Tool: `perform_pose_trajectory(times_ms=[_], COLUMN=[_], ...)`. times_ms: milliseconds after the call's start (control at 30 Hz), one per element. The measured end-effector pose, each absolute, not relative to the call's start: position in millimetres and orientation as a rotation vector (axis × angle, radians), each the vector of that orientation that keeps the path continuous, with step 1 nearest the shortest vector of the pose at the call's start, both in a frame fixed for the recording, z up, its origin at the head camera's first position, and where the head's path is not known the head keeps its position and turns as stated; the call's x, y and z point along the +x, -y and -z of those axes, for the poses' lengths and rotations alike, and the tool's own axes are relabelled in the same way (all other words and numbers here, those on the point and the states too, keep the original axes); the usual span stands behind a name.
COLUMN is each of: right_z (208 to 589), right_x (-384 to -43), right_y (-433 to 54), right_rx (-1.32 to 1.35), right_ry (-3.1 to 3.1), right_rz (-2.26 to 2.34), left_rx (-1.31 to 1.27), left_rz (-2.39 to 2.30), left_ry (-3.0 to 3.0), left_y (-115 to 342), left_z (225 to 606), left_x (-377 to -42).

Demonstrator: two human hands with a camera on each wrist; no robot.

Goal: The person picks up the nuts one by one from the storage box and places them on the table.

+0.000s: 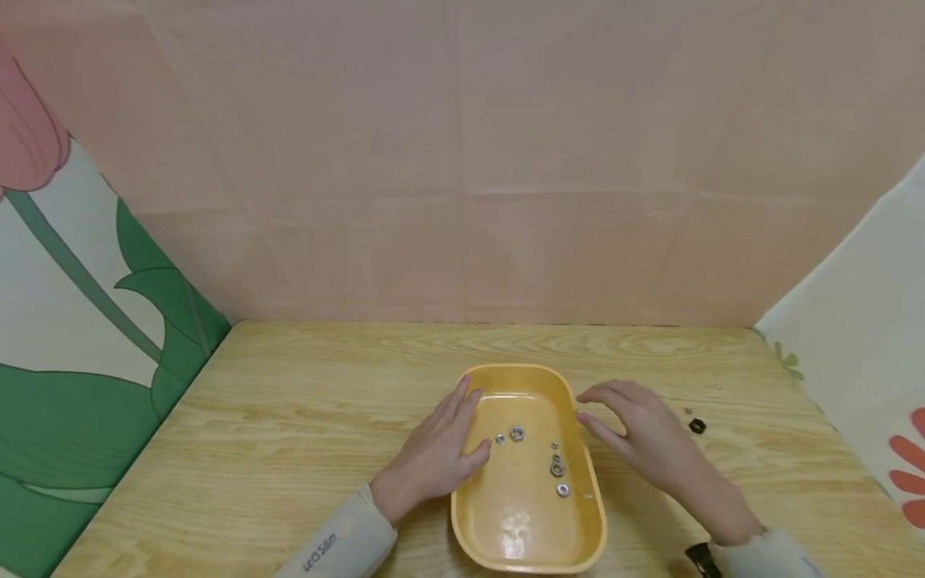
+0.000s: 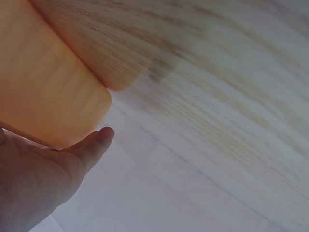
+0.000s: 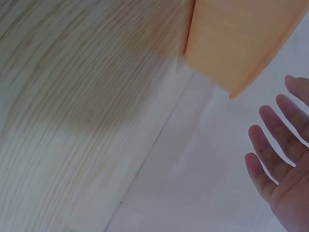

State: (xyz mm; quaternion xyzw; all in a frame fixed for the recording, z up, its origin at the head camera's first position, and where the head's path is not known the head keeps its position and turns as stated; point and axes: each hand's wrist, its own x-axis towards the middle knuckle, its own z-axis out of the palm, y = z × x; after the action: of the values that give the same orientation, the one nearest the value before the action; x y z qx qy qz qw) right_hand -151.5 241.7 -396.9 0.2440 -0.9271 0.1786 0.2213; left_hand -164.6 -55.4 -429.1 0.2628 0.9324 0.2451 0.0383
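A yellow plastic tray (image 1: 527, 530) sits on the table with several silver metal nuts (image 1: 516, 433) lying loose inside. At its left rim is my left hand (image 1: 432, 453), fingers extended along the edge and thumb over the inside. The left wrist view has this hand (image 2: 38, 179) against the rim of the tray (image 2: 53, 92). Just off the right rim hovers my right hand (image 1: 643, 437), its fingers slightly bent and holding nothing. In the right wrist view the fingers of that hand (image 3: 287, 159) are spread apart from the tray (image 3: 236, 43).
A black nut (image 1: 697, 425) and a tiny metal piece (image 1: 688, 411) lie on the wooden table (image 1: 325, 401), right of the tray. A pinkish cloth backdrop (image 1: 462, 201) stands along the table's far edge, with printed floral panels at both sides.
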Motion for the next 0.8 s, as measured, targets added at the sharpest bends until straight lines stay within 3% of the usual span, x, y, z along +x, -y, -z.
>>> perform_pose_trajectory(times_ms=[800], right_z=[404.6], right_x=[-158.0], right_y=[-208.7], right_rx=[0.855], right_ry=[2.492], right_rz=[-0.478], left_rx=[0.793], left_rz=[-0.745], left_ry=[-2.871], left_y=[54.6], left_z=[429.7], left_x=[-165.7])
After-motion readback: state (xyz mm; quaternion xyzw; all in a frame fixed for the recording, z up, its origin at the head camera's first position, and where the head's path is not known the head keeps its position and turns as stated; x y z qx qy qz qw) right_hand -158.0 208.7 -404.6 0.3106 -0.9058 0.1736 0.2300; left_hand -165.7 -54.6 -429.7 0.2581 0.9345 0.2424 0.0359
